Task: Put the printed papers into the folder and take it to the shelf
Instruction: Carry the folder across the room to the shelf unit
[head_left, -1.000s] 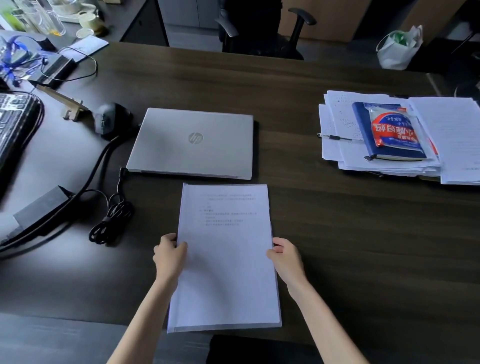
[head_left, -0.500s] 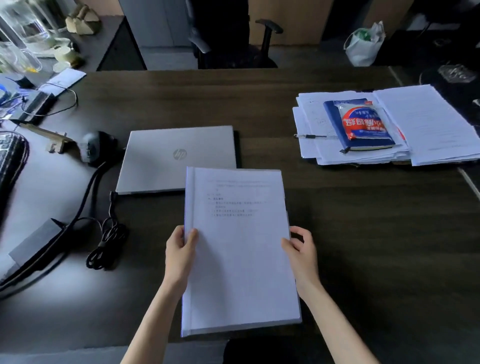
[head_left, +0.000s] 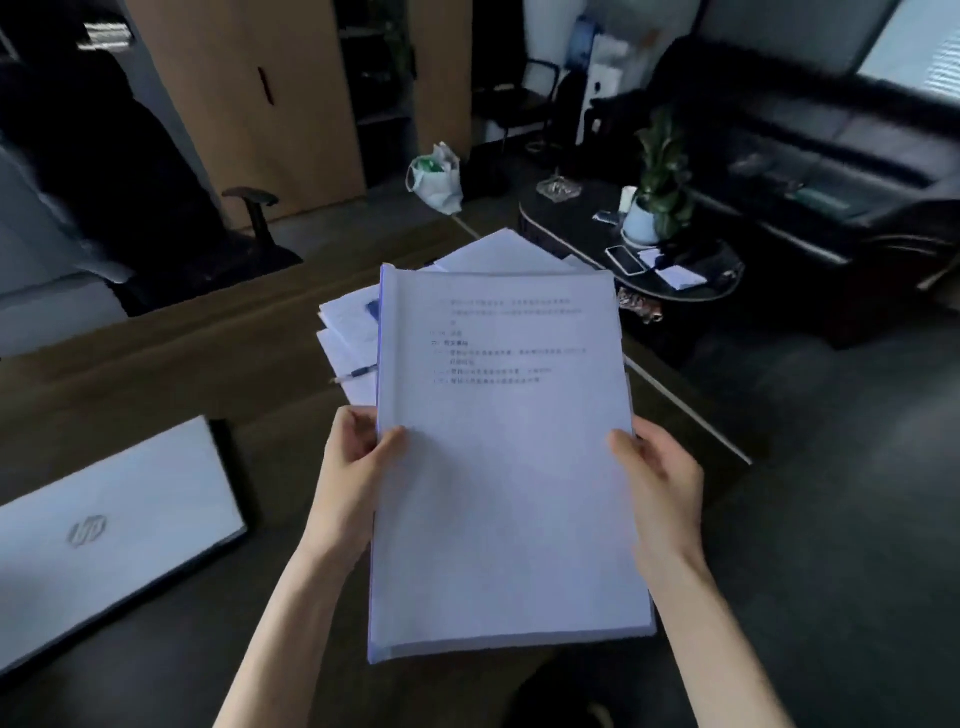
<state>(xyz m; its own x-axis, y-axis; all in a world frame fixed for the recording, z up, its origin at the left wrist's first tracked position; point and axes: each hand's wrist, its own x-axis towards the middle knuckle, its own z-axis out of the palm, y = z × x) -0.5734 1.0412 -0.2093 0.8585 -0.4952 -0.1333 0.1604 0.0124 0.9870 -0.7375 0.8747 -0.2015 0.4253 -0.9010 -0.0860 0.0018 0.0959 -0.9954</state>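
The folder (head_left: 506, 457), a clear cover with the printed papers (head_left: 514, 364) showing through its front, is held up off the desk (head_left: 171, 364) at the centre of the frame, its long side running from the lower middle toward the upper middle. The left hand (head_left: 358, 462) grips the folder's left edge, thumb pressed on the front and fingers curled behind; the right hand (head_left: 657, 473) grips the right edge the same way, thumb on top and fingers underneath. A few lines of dark print sit in the upper half of the top sheet, too blurred to read, and a thin bluish spine runs down the folder's left side. Behind the folder, just above and to its left, a loose stack of white sheets (head_left: 348, 332) lies on the dark wooden desk with a pen (head_left: 356, 373) resting across it. A closed silver laptop (head_left: 109, 530) fills the lower left of the frame, lying flat on the desk. At upper left stands a dark office chair (head_left: 249, 208) before a wooden cabinet (head_left: 270, 104). A white plastic bag (head_left: 436, 176) sits on the floor at upper centre. At upper right, a low dark round table (head_left: 571, 228) carries a potted plant (head_left: 657, 182) and a phone (head_left: 626, 259), with a dark sofa (head_left: 810, 130) beyond it.
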